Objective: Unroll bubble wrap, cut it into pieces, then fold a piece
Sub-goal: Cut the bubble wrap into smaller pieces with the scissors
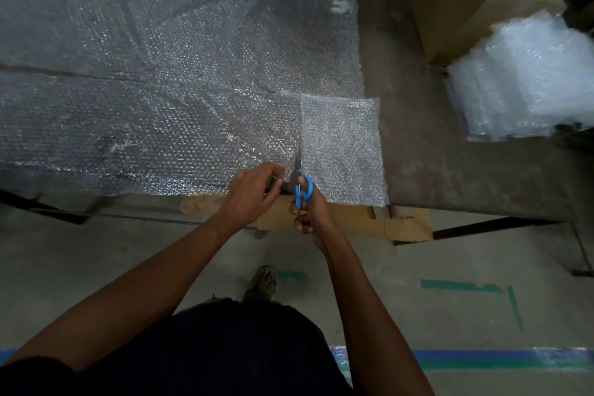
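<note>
My right hand (pixel 305 202) grips the scissors (pixel 302 190), fingers through the handles; left hand (pixel 254 190) pinches the bubble wrap (pixel 160 90) at the tabletop's (pixel 450 154) near edge. Slack film could snag the blades and tear crooked.

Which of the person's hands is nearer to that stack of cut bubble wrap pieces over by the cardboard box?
The right hand, which holds the blue scissors, is nearer to the stack at the far right. The left hand grips the sheet's edge just beyond it, further from the stack.
</note>
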